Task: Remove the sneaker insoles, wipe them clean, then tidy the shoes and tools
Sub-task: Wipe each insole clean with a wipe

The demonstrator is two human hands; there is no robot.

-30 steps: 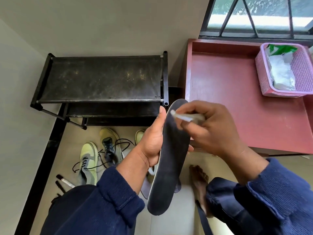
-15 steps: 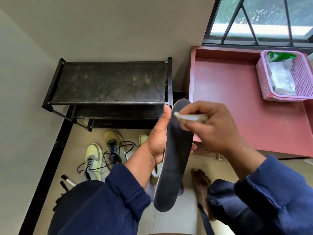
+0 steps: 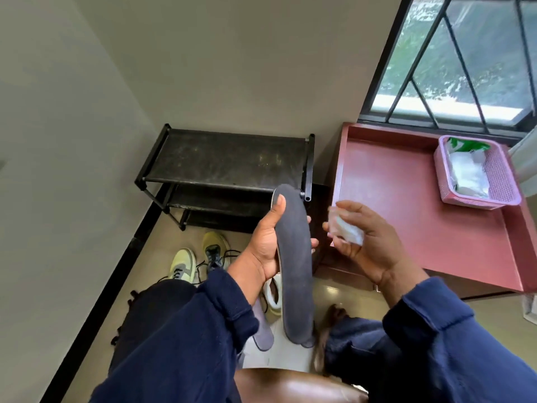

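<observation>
My left hand point(image 3: 266, 245) grips a long dark grey insole point(image 3: 296, 266) upright in front of me, thumb on its near face. My right hand point(image 3: 360, 242) is a short way to the right of the insole, apart from it, holding a crumpled white wipe point(image 3: 348, 232) in its fingers. A second grey insole point(image 3: 263, 337) lies on the floor below. Two yellow-green sneakers point(image 3: 183, 264) point(image 3: 215, 248) with loose black laces sit on the floor by the rack. Part of a white shoe point(image 3: 273, 295) shows behind the held insole.
A black shoe rack point(image 3: 223, 161) stands against the wall. To the right is a red table point(image 3: 406, 205) with a pink basket point(image 3: 505, 184) holding a wipes packet point(image 3: 467, 167). A bare foot point(image 3: 331, 315) rests on the tile floor. A brown seat edge point(image 3: 290, 385) is near me.
My right hand has pulled the wipe off the insole's top and moved to the right, now apart from it. The view has tilted upward.
</observation>
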